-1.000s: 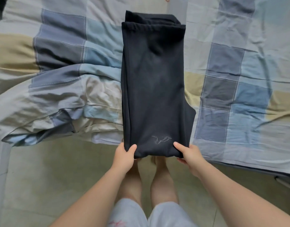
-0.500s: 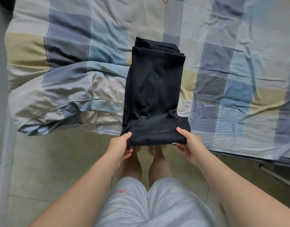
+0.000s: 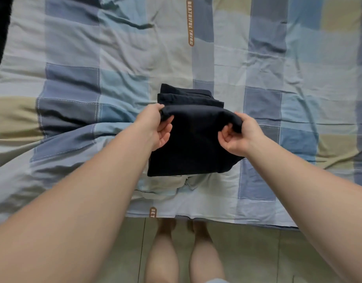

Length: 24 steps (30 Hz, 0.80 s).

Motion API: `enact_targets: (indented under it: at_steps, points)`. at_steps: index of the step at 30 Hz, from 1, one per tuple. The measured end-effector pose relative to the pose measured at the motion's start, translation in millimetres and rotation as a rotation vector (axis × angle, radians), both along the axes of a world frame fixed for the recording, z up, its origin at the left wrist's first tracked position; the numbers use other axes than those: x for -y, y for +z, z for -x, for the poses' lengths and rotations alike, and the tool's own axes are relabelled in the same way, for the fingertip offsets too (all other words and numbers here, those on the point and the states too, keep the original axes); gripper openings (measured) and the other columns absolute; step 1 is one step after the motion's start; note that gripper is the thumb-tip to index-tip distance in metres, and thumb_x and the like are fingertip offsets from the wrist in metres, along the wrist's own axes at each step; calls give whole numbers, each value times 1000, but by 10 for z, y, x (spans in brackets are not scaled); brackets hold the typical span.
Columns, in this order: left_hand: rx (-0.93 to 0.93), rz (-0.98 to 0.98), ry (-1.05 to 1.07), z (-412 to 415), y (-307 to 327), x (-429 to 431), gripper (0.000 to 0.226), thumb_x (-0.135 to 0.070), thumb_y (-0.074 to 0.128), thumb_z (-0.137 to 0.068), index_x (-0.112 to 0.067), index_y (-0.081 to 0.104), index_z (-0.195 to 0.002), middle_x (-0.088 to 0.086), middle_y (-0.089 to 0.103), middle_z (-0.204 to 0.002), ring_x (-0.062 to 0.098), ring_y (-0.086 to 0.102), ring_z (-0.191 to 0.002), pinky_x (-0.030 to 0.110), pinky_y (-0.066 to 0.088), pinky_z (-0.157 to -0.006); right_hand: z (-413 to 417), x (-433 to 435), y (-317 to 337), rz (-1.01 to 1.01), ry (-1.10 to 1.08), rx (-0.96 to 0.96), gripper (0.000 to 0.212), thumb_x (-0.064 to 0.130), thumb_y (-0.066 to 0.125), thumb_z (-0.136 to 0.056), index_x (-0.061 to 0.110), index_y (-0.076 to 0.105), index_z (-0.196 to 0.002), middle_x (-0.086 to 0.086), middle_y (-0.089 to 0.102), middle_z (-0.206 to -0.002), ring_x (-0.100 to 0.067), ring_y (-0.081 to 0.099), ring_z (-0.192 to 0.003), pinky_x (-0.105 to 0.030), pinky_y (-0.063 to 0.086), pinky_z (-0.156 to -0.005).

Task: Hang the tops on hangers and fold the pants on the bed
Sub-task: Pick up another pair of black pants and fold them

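Pants [image 3: 193,148], dark and already doubled into a compact bundle, lie on the bed [image 3: 278,58] near its near edge, roughly in the middle of the head view. The left hand [image 3: 156,127] pinches the left corner of the raised top layer, thumb over the cloth and fingers curled beneath. The right hand [image 3: 238,135] grips the right corner in the same way, fingers tucked under the fold. Just beyond the hands, the stacked far edges [image 3: 188,97] of the lower layers show in steps.

This looks like the last fold being carried over. To do it well, both corners should travel level and land square on those far edges, so that no step shows. The near right corner of the bundle juts out a little, so it probably wants nudging in before the cloth is pressed flat. Letting go with both hands together, then smoothing outward with flat palms, should prevent a skewed crease. The rumpled checked cover [image 3: 78,152] on the left may tilt the bundle.
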State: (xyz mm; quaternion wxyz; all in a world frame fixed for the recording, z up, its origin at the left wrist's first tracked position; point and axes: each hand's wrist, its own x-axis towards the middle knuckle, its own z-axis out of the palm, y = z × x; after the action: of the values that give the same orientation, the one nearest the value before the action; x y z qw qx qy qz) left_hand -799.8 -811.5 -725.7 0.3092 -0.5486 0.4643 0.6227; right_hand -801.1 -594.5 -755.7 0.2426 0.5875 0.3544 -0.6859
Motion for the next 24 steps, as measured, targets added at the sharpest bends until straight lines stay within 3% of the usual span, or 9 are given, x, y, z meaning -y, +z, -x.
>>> enact_targets:
  at_steps: [4, 7, 9, 11, 12, 14, 17, 20, 24]
  points:
    - [-157, 62, 76, 370, -193, -100, 21, -35, 57, -95, -24, 66, -111, -9, 74, -77, 6, 65, -74, 24, 46, -63, 311, 50, -219, -18, -42, -115, 24, 38, 63, -93, 18, 66, -105, 0, 70, -87, -16, 64, -98, -34, 50, -81]
    - [-355, 230, -15, 496, -481, -215, 13, -33, 55, -98, -23, 64, -103, -9, 75, -92, 10, 67, -90, 25, 48, -72, 405, 131, -459, -35, 90, -218, 36, 42, 55, -98, 21, 62, -127, 3, 71, -115, -16, 55, -125, -34, 41, -98]
    - [-580, 462, -324, 457, -774, -250, 18, -28, 56, -98, -21, 66, -112, -7, 70, -107, 14, 64, -107, 26, 47, -86, 388, 196, -639, -147, 274, -292, 40, 36, 56, -99, 15, 61, -133, -2, 67, -127, -19, 54, -130, -26, 43, -94]
    - [-720, 795, -941, 327, -1104, -214, 36, -33, 55, -97, -27, 59, -132, -5, 59, -137, 18, 47, -133, 33, 37, -108, 326, 236, -868, -371, 513, -415, 41, 32, 61, -95, 19, 62, -134, -1, 63, -134, -19, 54, -129, -24, 46, -100]
    - [-749, 928, -1221, 259, -1253, -185, 42, -39, 51, -98, -33, 51, -140, -7, 45, -152, 19, 32, -145, 37, 26, -116, 274, 233, -1008, -517, 703, -487, 44, 36, 62, -92, 27, 61, -135, 6, 57, -141, -14, 49, -133, -32, 39, -111]
    - [-762, 1020, -1462, 175, -1489, -124, 51, -45, 40, -102, -40, 32, -152, -11, 17, -165, 19, 8, -153, 40, 7, -122, 143, 205, -1277, -827, 1201, -570, 54, 46, 56, -94, 40, 45, -146, 14, 33, -158, -11, 28, -145, -42, 20, -121]
    - [-811, 1055, -1492, 201, -1794, -45, 55, -49, 33, -103, -42, 19, -156, -12, 7, -167, 21, -1, -154, 47, -2, -123, -60, 210, -1616, -1120, 1497, -664, 61, 52, 38, -100, 40, 17, -156, 11, 6, -167, -15, 6, -153, -47, 10, -121]
    - [-862, 1153, -1492, 225, -2016, -26, 56, -51, 32, -102, -41, 20, -156, -11, 9, -167, 24, 2, -154, 51, 1, -123, -128, 225, -1921, -1240, 1452, -715, 66, 53, 28, -96, 34, 14, -158, 3, 2, -168, -20, 3, -154, -53, 9, -121]
    - [-888, 1198, -1493, 197, -2124, -34, 58, -52, 34, -101, -40, 20, -156, -6, 9, -168, 25, 5, -153, 53, 4, -122, -132, 252, -2039, -1221, 1416, -735, 69, 53, 31, -95, 32, 13, -159, 1, 0, -168, -20, 0, -154, -57, 6, -121]
